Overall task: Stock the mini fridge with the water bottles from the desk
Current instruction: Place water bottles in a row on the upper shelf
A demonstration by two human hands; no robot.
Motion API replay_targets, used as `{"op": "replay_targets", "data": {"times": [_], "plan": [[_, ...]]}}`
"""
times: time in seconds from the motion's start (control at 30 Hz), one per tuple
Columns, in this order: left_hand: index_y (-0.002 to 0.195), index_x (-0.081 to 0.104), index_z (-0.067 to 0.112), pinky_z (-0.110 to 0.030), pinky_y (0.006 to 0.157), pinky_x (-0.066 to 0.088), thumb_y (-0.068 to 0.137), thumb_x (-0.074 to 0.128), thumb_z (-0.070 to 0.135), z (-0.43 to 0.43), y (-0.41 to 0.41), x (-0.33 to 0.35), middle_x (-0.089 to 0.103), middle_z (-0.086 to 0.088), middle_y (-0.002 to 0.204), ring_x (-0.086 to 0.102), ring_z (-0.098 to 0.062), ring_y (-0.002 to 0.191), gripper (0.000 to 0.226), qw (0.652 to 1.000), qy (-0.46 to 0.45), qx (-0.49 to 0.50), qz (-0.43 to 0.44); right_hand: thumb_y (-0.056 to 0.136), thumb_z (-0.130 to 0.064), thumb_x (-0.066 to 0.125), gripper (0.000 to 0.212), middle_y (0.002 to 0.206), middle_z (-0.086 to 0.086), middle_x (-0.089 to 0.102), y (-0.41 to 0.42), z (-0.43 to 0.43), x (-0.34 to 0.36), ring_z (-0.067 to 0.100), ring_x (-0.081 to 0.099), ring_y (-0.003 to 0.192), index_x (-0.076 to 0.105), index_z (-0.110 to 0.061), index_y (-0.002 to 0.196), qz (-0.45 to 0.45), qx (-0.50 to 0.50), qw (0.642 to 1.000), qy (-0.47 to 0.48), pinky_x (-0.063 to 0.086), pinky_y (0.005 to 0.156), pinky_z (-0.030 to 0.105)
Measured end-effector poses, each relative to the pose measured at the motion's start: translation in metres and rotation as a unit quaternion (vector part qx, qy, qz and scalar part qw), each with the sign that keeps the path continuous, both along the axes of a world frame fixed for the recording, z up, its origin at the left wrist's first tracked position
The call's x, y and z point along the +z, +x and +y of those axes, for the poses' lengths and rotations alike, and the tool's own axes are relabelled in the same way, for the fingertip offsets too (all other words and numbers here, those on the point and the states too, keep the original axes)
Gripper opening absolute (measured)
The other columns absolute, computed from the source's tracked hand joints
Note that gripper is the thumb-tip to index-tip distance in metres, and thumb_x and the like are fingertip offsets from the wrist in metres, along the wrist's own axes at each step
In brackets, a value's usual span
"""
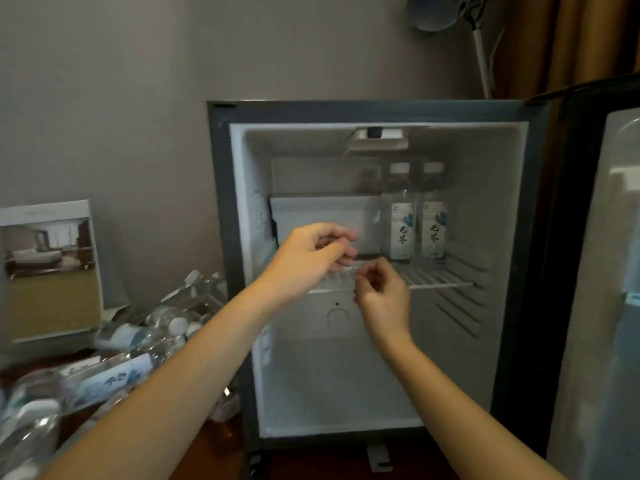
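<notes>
Both forearms reach in from the bottom edge toward the open mini fridge (377, 112). The left hand (311, 254) has its fingers curled in, thumb close to the fingertips, at the front edge of the wire shelf (436, 277) near its left end. The right hand (381, 292) sits just below and beside it, fingers also curled toward the thumb at the shelf's front edge. Something thin and pale seems to lie between the two hands, but blur makes it impossible to tell what it is or whether either hand truly grips it.

Two water bottles (417, 216) stand upright side by side at the back right of the shelf, touching or nearly so. The space under the shelf holds nothing visible. The fridge door (595, 271) swings open to the right and is cut off by the frame.

On the desk (214, 441) at the lower left lies a jumbled pile of bottles (104, 372) on their sides, partly hidden by the left forearm and smeared by blur. Behind them, a photo card (48, 268) leans against the wall. A fan (446, 12) stands behind the fridge, its head cut by the top edge.
</notes>
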State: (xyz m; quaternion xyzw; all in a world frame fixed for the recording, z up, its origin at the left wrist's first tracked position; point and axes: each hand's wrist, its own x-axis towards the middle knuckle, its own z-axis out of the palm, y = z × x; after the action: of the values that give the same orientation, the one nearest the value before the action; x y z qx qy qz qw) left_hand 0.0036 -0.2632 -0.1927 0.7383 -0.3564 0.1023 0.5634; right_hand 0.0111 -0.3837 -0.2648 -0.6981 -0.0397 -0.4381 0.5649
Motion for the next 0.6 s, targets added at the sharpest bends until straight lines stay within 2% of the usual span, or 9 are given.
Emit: {"op": "replay_targets", "data": {"times": [0.07,0.17,0.27,0.37,0.47,0.53,0.6], "plan": [[0.088,0.063,0.02,-0.017,0.065,0.051,0.095,0.047,0.005,0.032,-0.015,-0.012,0.065,0.003,0.073,0.064,-0.004,0.066,0.023,1.0,0.001,-0.006,0.012,0.071,-0.016,0.05,0.014,0.056,-0.001,0.052,-0.012,0.027,-0.011,0.024,0.052,0.058,0.049,-0.027,0.063,0.026,0.056,0.998,-0.032,0.045,0.058,0.037],[0.088,0.065,0.018,-0.018,0.062,0.052,0.095,0.048,0.007,0.082,-0.028,-0.039,0.067,0.005,0.07,0.064,-0.005,0.065,0.021,0.999,0.012,0.033,0.035,0.071,-0.01,0.051,0.016,0.056,0.001,0.053,-0.028,0.061,-0.032,0.025,0.054,0.057,0.052,-0.024,0.063,0.076,0.126,0.985,-0.091,0.047,0.058,0.037],[0.089,0.065,0.014,-0.018,0.057,0.05,0.095,0.048,0.007,0.136,-0.03,-0.076,0.066,0.004,0.071,0.063,-0.005,0.062,0.02,0.991,0.026,0.107,0.08,0.071,-0.007,0.051,0.018,0.055,0.003,0.054,-0.037,0.093,-0.059,0.021,0.053,0.055,0.053,-0.022,0.063,0.144,0.181,0.966,-0.114,0.044,0.055,0.033],[0.079,0.065,0.023,-0.02,0.053,0.046,0.093,0.051,0.007,0.185,-0.031,-0.125,0.065,0.007,0.065,0.059,-0.004,0.056,0.025,0.967,0.069,0.205,0.137,0.078,0.002,0.053,0.028,0.054,0.003,0.054,-0.038,0.124,-0.091,0.017,0.051,0.05,0.054,-0.023,0.064,0.221,0.223,0.942,-0.123,0.04,0.049,0.024],[0.078,0.066,0.024,-0.031,0.068,0.051,0.09,0.057,0.01,0.227,-0.037,-0.172,0.069,-0.002,0.079,0.063,-0.014,0.07,0.02,0.93,0.149,0.311,0.128,0.087,0.0,0.05,0.023,0.058,0.002,0.057,-0.037,0.153,-0.12,0.014,0.053,0.049,0.055,-0.017,0.072,0.316,0.274,0.899,-0.129,0.041,0.042,0.018],[0.089,0.066,0.024,-0.033,0.079,0.05,0.088,0.059,0.014,0.245,-0.051,-0.194,0.066,-0.002,0.095,0.062,-0.018,0.083,0.012,0.904,0.181,0.37,0.115,0.089,-0.003,0.048,0.02,0.061,0.002,0.059,-0.037,0.174,-0.137,0.013,0.053,0.048,0.055,-0.017,0.076,0.365,0.289,0.874,-0.14,0.043,0.042,0.02],[0.103,0.064,0.022,-0.03,0.086,0.046,0.087,0.061,0.02,0.255,-0.064,-0.214,0.058,0.002,0.101,0.059,-0.017,0.096,0.016,0.891,0.195,0.395,0.109,0.09,-0.005,0.046,0.019,0.064,0.002,0.059,-0.039,0.198,-0.15,0.013,0.052,0.048,0.054,-0.019,0.078,0.393,0.304,0.858,-0.132,0.043,0.043,0.022]]}}
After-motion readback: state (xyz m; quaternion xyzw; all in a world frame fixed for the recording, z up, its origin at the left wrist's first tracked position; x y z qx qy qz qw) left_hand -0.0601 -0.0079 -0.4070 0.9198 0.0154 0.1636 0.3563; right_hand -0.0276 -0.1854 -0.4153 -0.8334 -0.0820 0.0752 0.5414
